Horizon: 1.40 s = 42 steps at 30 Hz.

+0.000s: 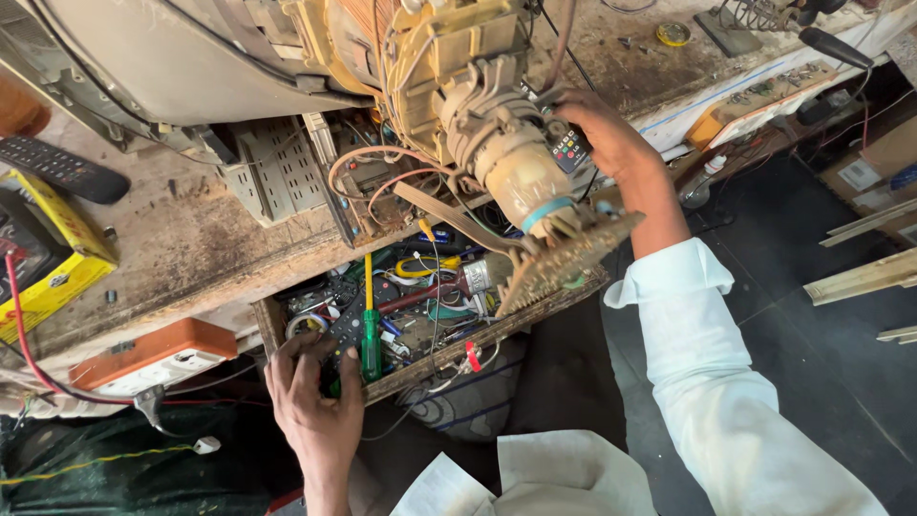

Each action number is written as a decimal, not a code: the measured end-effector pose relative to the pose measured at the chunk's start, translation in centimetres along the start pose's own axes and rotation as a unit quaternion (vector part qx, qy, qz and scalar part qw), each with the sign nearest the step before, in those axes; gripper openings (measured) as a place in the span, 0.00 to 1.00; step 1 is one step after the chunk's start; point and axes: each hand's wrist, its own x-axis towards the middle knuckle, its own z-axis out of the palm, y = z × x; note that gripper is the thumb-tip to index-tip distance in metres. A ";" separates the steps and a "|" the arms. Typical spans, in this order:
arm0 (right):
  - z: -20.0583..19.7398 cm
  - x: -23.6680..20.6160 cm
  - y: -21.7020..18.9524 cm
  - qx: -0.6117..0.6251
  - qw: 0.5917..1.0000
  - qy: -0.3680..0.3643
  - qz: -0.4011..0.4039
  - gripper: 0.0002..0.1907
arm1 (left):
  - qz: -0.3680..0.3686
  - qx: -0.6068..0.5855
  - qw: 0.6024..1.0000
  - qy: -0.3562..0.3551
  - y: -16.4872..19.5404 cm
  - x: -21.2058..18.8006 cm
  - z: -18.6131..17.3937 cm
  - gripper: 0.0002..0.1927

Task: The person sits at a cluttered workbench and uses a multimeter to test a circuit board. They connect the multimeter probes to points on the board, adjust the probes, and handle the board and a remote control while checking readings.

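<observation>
A person's left hand (315,401) at seven o'clock, fingers curled on a green-handled screwdriver (370,334) in an open tool drawer (497,330), while the right hand (602,134) at one o'clock grips a small black remote (569,149) beside the television tube neck (506,162)

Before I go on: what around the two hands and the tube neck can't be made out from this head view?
- Left hand in the open drawer: fingertips buried among tools beside the green-handled screwdriver; its grip cannot be told.
- Right hand: fingers reach behind the tube neck, which hides what they touch.
- Small circuit board on the neck's end: parts too small.
- Black remote: cut off by left edge.
</observation>
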 end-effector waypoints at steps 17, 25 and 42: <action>-1.3 -3.1 0.2 -0.044 0.999 0.020 0.016 0.37 | 0.037 -0.037 0.998 0.045 1.6 -3.1 -3.5 0.11; 0.7 -5.1 -2.2 -0.010 0.999 -0.003 0.046 0.35 | 0.029 -0.031 0.999 0.028 2.1 -4.5 -4.3 0.10; 1.9 -6.1 -3.3 -0.119 0.992 -0.017 -0.036 0.23 | 0.010 -0.024 0.999 0.022 2.8 -4.5 -3.1 0.10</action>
